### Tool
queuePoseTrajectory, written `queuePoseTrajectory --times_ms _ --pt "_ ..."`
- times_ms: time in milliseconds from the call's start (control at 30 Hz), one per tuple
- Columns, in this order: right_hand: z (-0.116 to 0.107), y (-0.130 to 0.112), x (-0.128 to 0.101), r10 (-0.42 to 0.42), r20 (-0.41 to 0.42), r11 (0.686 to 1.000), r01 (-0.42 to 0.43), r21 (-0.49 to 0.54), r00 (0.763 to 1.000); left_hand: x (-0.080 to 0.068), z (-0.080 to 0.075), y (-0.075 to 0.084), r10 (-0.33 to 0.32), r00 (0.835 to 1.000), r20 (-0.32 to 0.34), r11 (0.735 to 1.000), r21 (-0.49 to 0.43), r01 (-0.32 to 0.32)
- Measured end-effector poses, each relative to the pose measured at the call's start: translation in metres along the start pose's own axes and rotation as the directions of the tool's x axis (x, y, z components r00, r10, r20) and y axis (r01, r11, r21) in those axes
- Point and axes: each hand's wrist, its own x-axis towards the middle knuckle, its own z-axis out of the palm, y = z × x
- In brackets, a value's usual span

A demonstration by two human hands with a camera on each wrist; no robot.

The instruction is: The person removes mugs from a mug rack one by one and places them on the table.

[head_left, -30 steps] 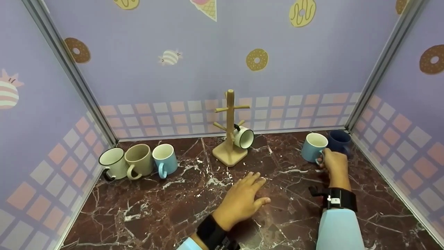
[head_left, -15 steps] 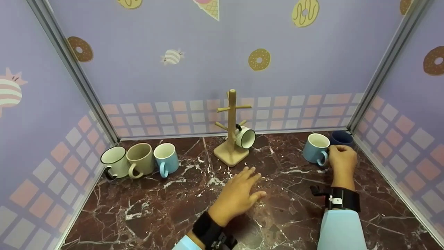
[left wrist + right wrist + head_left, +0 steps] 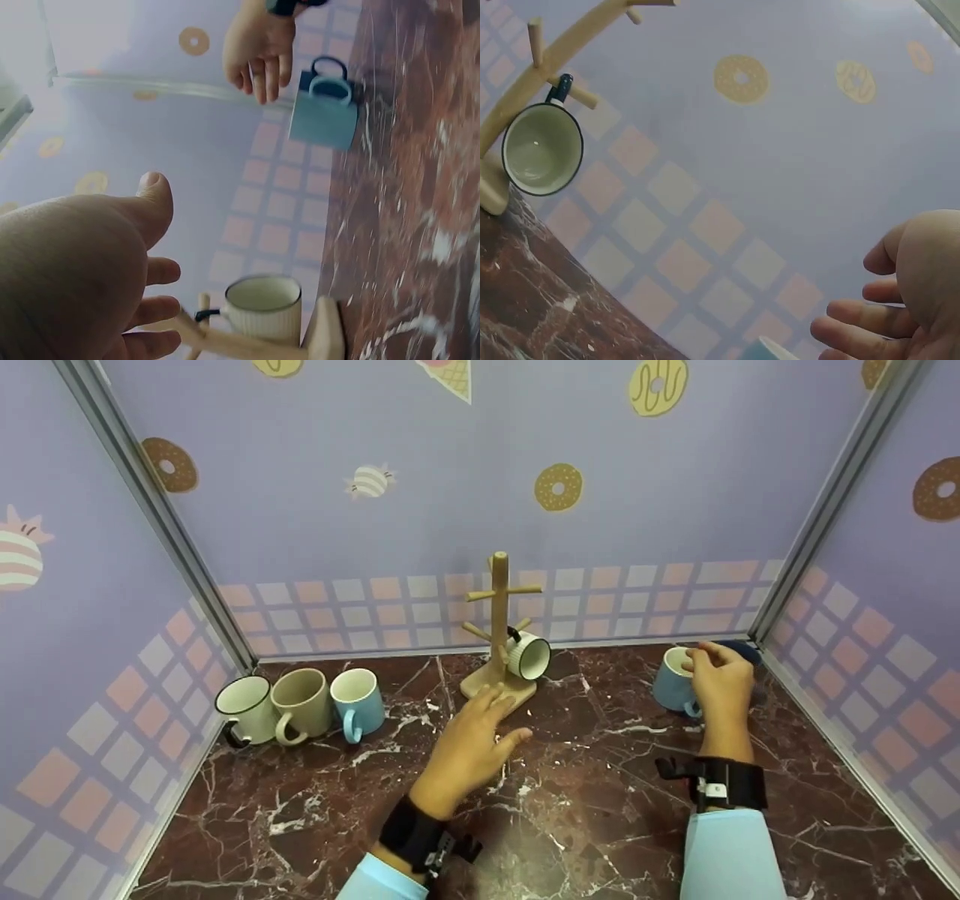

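Observation:
My right hand [image 3: 724, 682] is held above a light blue mug [image 3: 669, 682] and a navy mug [image 3: 745, 650] at the far right, its fingers loosely bent around nothing. The left wrist view shows this hand apart from both mugs [image 3: 322, 120], which stand upright. In front of the wooden mug tree [image 3: 499, 607] is my left hand [image 3: 461, 750], fingers extended and partly covering the tree's base. A ribbed white mug with a dark rim [image 3: 531, 655] hangs by its handle from a lower peg, its mouth turned outward; the right wrist view also shows this white mug [image 3: 544, 150].
On the left, a white mug with a black handle [image 3: 251, 712], a beige mug [image 3: 304, 709] and another light blue mug [image 3: 364, 712] stand upright in a row on the marbled tabletop [image 3: 315, 825]. Patterned panels [image 3: 450, 510] close off the back and both sides.
My right hand has let go of the light blue mug's handle, shifted right, then risen above the mugs. The left hand has moved left and forward toward the tree's base.

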Motion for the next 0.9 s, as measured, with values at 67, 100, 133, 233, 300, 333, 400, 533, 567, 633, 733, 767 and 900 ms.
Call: queuePoseTrajectory --times_ms 67,100,133,233,300,333,400,533,567,633,733,767,900 --pt "0.007 -0.005 -0.003 -0.051 0.012 0.998 0.052 -0.035 0.999 0.003 -0.003 -0.008 -0.011 1.000 -0.027 1.000 -0.004 0.011" --pt "0.010 -0.007 -0.005 -0.081 0.016 0.995 0.082 -0.054 0.997 0.004 -0.004 -0.013 -0.016 0.999 -0.046 1.000 -0.008 0.015" --pt "0.014 -0.009 -0.008 -0.108 0.026 0.992 0.110 -0.069 0.994 0.006 -0.005 -0.017 -0.021 0.998 -0.066 1.000 -0.010 0.021" --pt "0.024 -0.017 -0.018 -0.173 0.090 0.977 0.182 -0.108 0.981 0.009 -0.005 -0.032 -0.042 0.988 -0.147 0.999 -0.026 0.038" --pt "0.029 -0.023 -0.026 -0.201 0.140 0.969 0.218 -0.114 0.970 0.009 -0.004 -0.039 -0.066 0.978 -0.197 0.998 -0.037 0.060" --pt "0.032 -0.026 -0.029 -0.215 0.169 0.965 0.235 -0.112 0.962 0.009 -0.003 -0.043 -0.076 0.974 -0.215 0.997 -0.042 0.069" --pt "0.037 -0.030 -0.034 -0.253 0.213 0.952 0.282 -0.120 0.944 0.007 -0.003 -0.048 -0.088 0.966 -0.243 0.996 -0.043 0.080" --pt "0.049 -0.036 -0.041 -0.320 0.283 0.920 0.368 -0.136 0.904 0.006 -0.011 -0.054 -0.089 0.960 -0.264 0.996 -0.025 0.086" --pt "0.053 -0.037 -0.042 -0.332 0.302 0.911 0.387 -0.143 0.894 0.006 -0.014 -0.056 -0.086 0.958 -0.275 0.996 -0.020 0.083" --pt "0.059 -0.038 -0.044 -0.351 0.344 0.896 0.420 -0.148 0.871 0.007 -0.021 -0.058 -0.087 0.952 -0.293 0.996 -0.018 0.086" --pt "0.069 -0.037 -0.047 -0.377 0.401 0.866 0.472 -0.169 0.835 0.005 -0.030 -0.059 -0.078 0.941 -0.330 0.997 -0.021 0.075" --pt "0.071 -0.037 -0.048 -0.382 0.415 0.856 0.486 -0.179 0.826 0.005 -0.033 -0.059 -0.076 0.937 -0.341 0.997 -0.031 0.070" --pt "0.081 -0.036 -0.053 -0.368 0.465 0.825 0.514 -0.236 0.805 0.003 -0.042 -0.055 -0.069 0.926 -0.371 0.997 -0.049 0.054"
